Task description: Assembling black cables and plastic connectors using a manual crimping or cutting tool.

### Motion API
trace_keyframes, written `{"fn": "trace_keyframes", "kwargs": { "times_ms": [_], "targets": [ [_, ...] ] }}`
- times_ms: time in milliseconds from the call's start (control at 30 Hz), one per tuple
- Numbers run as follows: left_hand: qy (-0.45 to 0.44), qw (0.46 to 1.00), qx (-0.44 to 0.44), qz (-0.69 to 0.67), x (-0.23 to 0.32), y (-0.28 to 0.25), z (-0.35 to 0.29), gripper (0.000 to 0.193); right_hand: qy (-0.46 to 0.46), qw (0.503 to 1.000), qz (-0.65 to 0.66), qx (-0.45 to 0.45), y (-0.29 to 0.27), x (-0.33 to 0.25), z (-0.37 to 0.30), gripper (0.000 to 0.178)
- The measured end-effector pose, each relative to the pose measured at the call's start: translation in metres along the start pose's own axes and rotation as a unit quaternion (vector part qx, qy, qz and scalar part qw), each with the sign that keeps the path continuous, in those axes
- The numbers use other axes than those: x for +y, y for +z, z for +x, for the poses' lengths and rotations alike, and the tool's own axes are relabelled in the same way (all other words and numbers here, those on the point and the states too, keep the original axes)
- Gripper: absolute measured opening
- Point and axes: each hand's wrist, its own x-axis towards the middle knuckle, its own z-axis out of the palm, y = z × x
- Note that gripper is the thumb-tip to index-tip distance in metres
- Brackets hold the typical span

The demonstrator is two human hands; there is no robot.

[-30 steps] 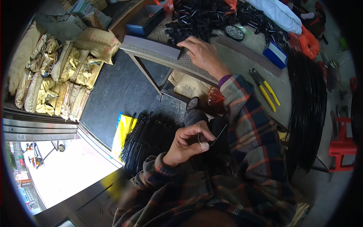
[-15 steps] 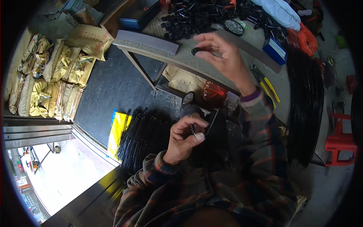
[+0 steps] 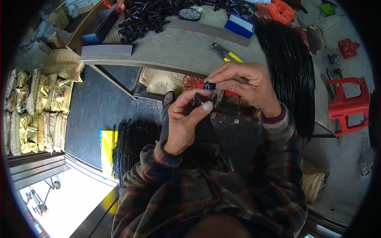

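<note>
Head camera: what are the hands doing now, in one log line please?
left hand: pinching thin piece | right hand: holding small black part | yellow-handled pliers: lying on table

A workshop: pliers [image 3: 235, 56], heaped black parts [image 3: 145, 22], perhaps plastic, and stacked sacks [image 3: 36, 89].

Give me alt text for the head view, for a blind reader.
A person's right hand pinches a small black part close to a thin black-and-metal piece held in the left hand. Beyond is a workbench with yellow-handled pliers and piled black components.
</note>
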Motion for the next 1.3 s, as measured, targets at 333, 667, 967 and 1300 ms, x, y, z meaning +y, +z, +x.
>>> {"fn": "trace_keyframes", "kwargs": {
  "times_ms": [333,667,967,1300],
  "targets": [
    [0.010,1.000,-0.012,0.009,-0.014,0.015,-0.003,0.022,0.037,0.991,0.130,0.011,-0.007,0.017,-0.019,0.012],
    [0.018,0.999,-0.023,0.013,-0.019,0.018,-0.001,0.021,0.053,0.981,0.188,0.013,-0.008,0.018,-0.026,0.012],
    [0.033,0.999,-0.015,0.022,-0.022,0.017,-0.001,0.021,0.036,0.990,0.137,0.008,-0.007,0.017,-0.020,0.010],
    [0.053,0.998,-0.016,-0.010,-0.022,0.008,-0.002,0.027,-0.010,0.980,-0.191,0.048,0.009,-0.012,-0.020,0.029]
  ]
}}
